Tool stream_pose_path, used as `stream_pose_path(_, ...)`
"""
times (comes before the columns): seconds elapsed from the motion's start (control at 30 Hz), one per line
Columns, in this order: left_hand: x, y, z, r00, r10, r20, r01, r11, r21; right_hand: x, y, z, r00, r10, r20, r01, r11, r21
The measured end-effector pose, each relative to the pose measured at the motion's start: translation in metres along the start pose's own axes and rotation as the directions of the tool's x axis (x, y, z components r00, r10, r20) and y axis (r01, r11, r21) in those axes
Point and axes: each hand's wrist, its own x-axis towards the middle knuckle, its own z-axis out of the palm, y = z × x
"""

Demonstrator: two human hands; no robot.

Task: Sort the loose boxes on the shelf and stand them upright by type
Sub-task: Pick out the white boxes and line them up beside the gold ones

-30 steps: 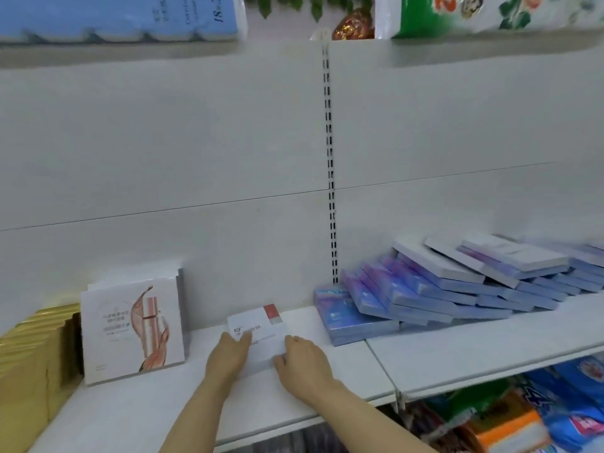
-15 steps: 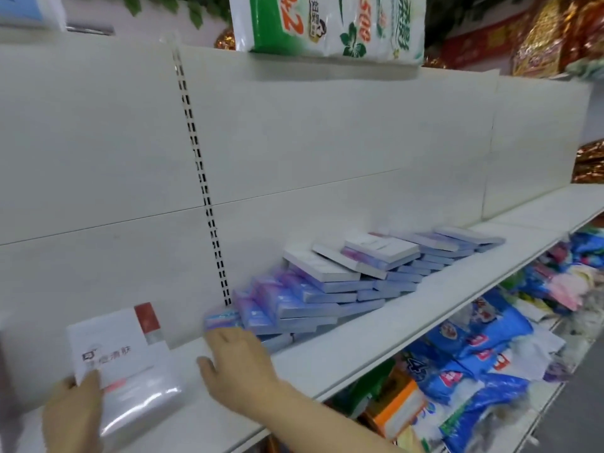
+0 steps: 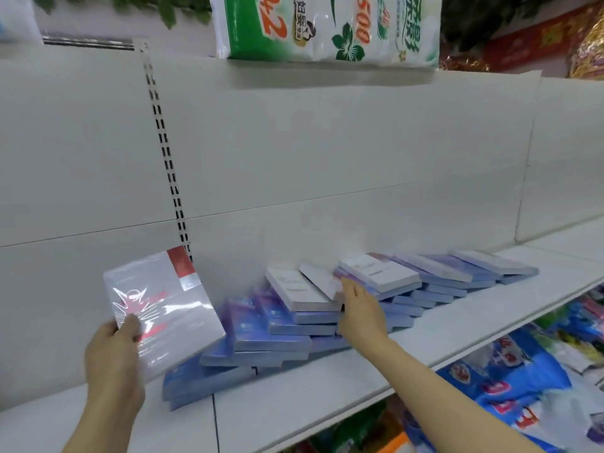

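Note:
My left hand (image 3: 112, 361) grips a flat white box with a red corner patch (image 3: 163, 305), wrapped in shiny film and held tilted above the white shelf (image 3: 327, 393). A long slumped row of blue and purple boxes (image 3: 261, 335) lies overlapping along the shelf's back. On top of that row lie white boxes (image 3: 300, 291), and one more white box (image 3: 379, 271) sits further right. My right hand (image 3: 359, 308) reaches onto the pile with fingers apart, its fingertips touching a white box between those; it holds nothing.
A slotted upright (image 3: 166, 165) runs down the white back panel. A green and white bag (image 3: 327, 26) stands on the shelf above. Blue and coloured packets (image 3: 510, 397) fill the lower shelf at the right. The shelf continues to the right past the row.
The view has swung right, away from the upright boxes on the left. My left hand lifted the white red-cornered box off the shelf. My right hand left it and reached to the pile.

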Motion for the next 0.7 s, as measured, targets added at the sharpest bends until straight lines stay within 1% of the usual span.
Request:
stream_pose_path(0.03,-0.008,0.002,0.006,1.0,0.008,0.001,-0.008,1.0,0.018,0.004,0.009,0.003,0.999,0.008,0.044,-0.008,1.0,0.004)
stream_pose_path(0.07,-0.014,0.001,0.013,1.0,0.007,0.004,-0.007,1.0,0.026,0.007,0.017,0.005,0.998,-0.009,0.059,0.009,1.0,0.003)
stream_pose_path(0.13,-0.026,-0.002,0.023,1.0,0.003,0.002,-0.003,0.999,0.037,0.012,0.029,0.008,0.995,-0.077,0.058,0.076,0.997,0.024)
stream_pose_path(0.17,-0.032,-0.004,0.028,1.0,0.006,-0.006,-0.006,0.999,0.04,0.015,0.034,0.007,0.993,-0.115,0.034,0.115,0.993,0.027)
stream_pose_path(0.27,-0.041,-0.015,0.038,1.0,-0.011,-0.024,0.011,1.0,0.023,0.019,0.043,0.002,0.961,-0.266,-0.075,0.26,0.963,-0.076)
stream_pose_path(0.33,-0.044,-0.018,0.041,0.998,-0.016,-0.055,0.018,0.999,0.033,0.013,0.041,-0.002,0.929,-0.328,-0.17,0.313,0.944,-0.106)
stream_pose_path(0.4,-0.044,-0.018,0.04,0.998,-0.009,-0.059,0.011,0.999,0.041,-0.004,0.042,0.002,0.87,-0.379,-0.315,0.369,0.925,-0.093)
stream_pose_path(0.43,-0.043,-0.017,0.039,0.998,-0.003,-0.067,0.006,0.999,0.043,-0.013,0.044,0.002,0.854,-0.38,-0.355,0.391,0.919,-0.045)
stream_pose_path(0.47,-0.041,-0.017,0.038,0.997,-0.005,-0.077,0.007,1.0,0.031,-0.02,0.048,0.003,0.866,-0.344,-0.363,0.381,0.924,0.032)
stream_pose_path(0.5,-0.04,-0.016,0.035,0.997,-0.007,-0.08,0.008,1.0,0.015,-0.026,0.051,0.0,0.9,-0.273,-0.34,0.338,0.929,0.149)
stream_pose_path(0.53,-0.039,-0.014,0.034,0.997,-0.011,-0.077,0.01,1.0,-0.006,-0.031,0.055,-0.006,0.956,-0.148,-0.255,0.23,0.916,0.329)
stream_pose_path(0.57,-0.038,-0.013,0.034,0.997,-0.009,-0.079,0.008,1.0,-0.016,-0.032,0.057,-0.013,0.996,0.01,-0.091,0.041,0.84,0.541)
stream_pose_path(0.6,-0.039,-0.011,0.035,0.997,-0.011,-0.075,0.009,0.999,-0.031,-0.03,0.058,-0.019,0.984,0.15,0.091,-0.171,0.694,0.699)
stream_pose_path(0.63,-0.04,-0.01,0.038,0.997,-0.018,-0.068,0.015,0.998,-0.053,-0.025,0.058,-0.025,0.931,0.251,0.264,-0.36,0.532,0.766)
stream_pose_path(0.67,-0.043,-0.008,0.042,0.998,-0.029,-0.05,0.025,0.997,-0.077,-0.019,0.057,-0.03,0.865,0.306,0.397,-0.496,0.404,0.769)
stream_pose_path(0.7,-0.045,-0.007,0.045,0.999,-0.038,-0.03,0.035,0.995,-0.096,-0.014,0.057,-0.034,0.811,0.323,0.487,-0.578,0.319,0.751)
